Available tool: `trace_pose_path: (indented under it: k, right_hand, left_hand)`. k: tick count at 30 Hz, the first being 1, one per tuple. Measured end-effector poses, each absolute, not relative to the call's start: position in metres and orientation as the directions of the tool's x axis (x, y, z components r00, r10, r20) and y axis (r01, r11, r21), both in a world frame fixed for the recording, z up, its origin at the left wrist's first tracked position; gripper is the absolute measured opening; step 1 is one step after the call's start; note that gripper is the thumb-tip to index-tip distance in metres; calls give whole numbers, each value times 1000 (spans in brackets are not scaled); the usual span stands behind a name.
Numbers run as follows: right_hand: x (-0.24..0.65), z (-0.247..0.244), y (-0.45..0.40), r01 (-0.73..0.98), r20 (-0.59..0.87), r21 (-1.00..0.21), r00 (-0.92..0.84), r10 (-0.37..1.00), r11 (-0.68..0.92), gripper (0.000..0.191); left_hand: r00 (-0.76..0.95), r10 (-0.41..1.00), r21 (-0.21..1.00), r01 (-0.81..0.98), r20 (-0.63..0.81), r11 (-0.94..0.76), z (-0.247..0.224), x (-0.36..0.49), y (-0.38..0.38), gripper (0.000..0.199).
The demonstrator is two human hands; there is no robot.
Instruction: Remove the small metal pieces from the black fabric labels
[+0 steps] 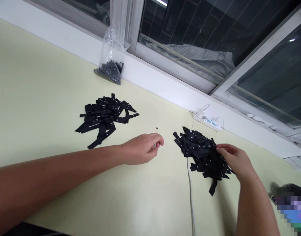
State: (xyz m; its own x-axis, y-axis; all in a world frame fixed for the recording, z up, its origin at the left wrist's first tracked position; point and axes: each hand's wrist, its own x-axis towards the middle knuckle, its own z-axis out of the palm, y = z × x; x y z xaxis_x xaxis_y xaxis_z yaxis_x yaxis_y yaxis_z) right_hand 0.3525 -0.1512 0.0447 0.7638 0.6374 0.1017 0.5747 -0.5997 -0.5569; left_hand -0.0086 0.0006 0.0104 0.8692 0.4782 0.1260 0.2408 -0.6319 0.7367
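Observation:
My left hand (144, 148) is over the middle of the pale table, between two piles of black fabric strips, its fingers curled together; nothing shows in them. My right hand (235, 159) reaches to the upper right side of the right pile (201, 152), thumb and forefinger pinched at its edge on what looks like a black strip. Small white marks show on many strips. The left pile (103, 113) lies beyond my left forearm, looser and more spread out. A tiny dark bit (157, 128) rests on the table just past my left fingers.
A clear plastic bag (110, 67) with black pieces stands against the white ledge (150, 80) below the window. A power strip (210, 124) lies behind the right pile. A white cable (190, 193) passes by that pile to the near edge. A blurred-out object (292, 209) sits at far right.

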Motion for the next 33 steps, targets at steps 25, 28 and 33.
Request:
trace_pose_path:
  k: [25, 28, 33]
  right_hand:
    - [361, 29, -146, 647, 222, -282, 763, 608, -709, 27]
    - [358, 30, -146, 665, 217, -260, 746, 629, -700, 26]
    - [352, 38, -149, 649, 229, -260, 761, 608, -715, 25]
  left_hand:
    - [863, 465, 723, 192, 197, -663, 10, -11, 7, 21]
    - [863, 462, 722, 185, 205, -667, 8, -11, 6, 21]
    - [848, 474, 681, 204, 236, -703, 18, -10, 12, 23]
